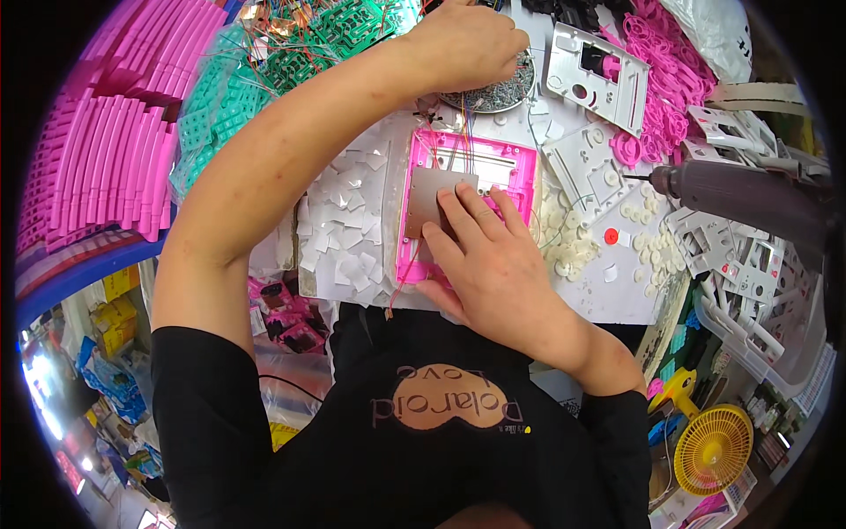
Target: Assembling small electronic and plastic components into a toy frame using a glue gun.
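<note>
A pink plastic housing lies on the work surface in front of me, with thin wires running up from its top edge. My right hand is spread flat over it, its fingertips pressing on a grey metal plate inside the housing. Beyond the housing, my left hand is closed above a round dish of small screws. Its fingertips are hidden, so what they pinch, if anything, does not show.
Paper squares lie left of the housing, small cream discs to its right. An electric screwdriver points in from the right. Green circuit boards, stacked pink panels, pink rings and a white plastic panel surround the area.
</note>
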Available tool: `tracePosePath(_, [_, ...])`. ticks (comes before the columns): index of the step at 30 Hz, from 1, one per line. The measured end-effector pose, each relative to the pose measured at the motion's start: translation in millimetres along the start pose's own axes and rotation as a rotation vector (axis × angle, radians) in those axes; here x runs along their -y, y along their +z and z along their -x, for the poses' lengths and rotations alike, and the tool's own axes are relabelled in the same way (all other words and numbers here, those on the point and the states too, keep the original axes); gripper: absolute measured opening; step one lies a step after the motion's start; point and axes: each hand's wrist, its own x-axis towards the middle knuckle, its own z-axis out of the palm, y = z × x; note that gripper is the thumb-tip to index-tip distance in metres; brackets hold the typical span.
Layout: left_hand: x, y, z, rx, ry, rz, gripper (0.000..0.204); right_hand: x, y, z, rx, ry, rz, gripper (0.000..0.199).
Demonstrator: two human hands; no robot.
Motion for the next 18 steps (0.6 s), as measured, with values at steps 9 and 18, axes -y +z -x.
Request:
tracePosePath(9, [-18,-68,78,-0.147,-0.150,0.611,0.009,-28,-118,45,-0.793,-0.102,-0.134,0.036])
tracePosePath(18, [-114,-58,151,-0.199,-0.084,0.671,0.017,-80,-95,-6,-0.449,-0.214,-1.248,0.039])
